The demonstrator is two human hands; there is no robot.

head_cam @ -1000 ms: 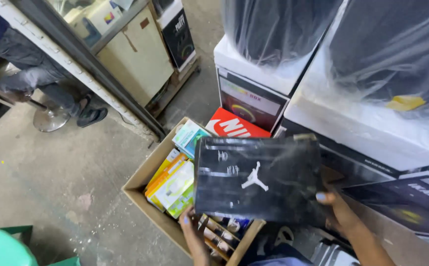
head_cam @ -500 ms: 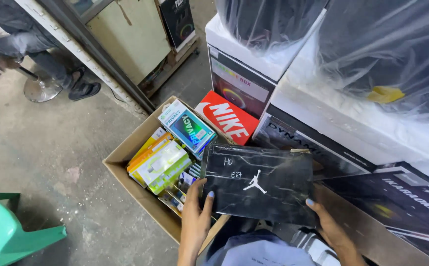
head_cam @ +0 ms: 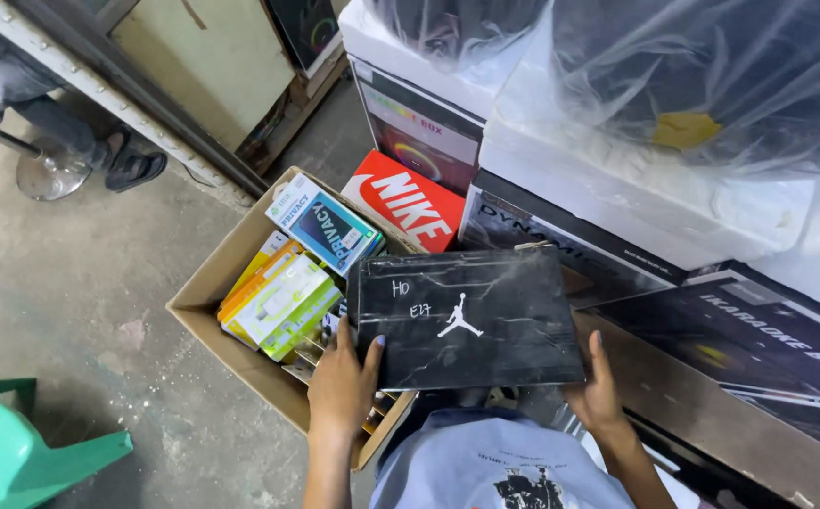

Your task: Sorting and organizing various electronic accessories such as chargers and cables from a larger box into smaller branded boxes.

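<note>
Black marbled shoebox (head_cam: 467,316) with a white emblem has come lower and closer than a second ago — now level in front of the chest. Left hand (head_cam: 342,382) grips its near-left corner, right hand (head_cam: 598,396) its near-right edge; an open cardboard carton (head_cam: 207,283) of small packets lies beyond the left hand.

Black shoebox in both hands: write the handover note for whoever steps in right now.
Left hand: grips the near left corner of the black shoebox, thumb on the lid.
Right hand: grips the near right edge, thumb up the side.
The box is held flat, lid up and shut, partly over the open cardboard carton on the floor. The carton holds small retail boxes, a blue one on top and yellow-green ones beneath.
A red shoebox lies behind the carton.
Done: black box lifted clear.
Left: it is not yet set down anywhere.
</note>
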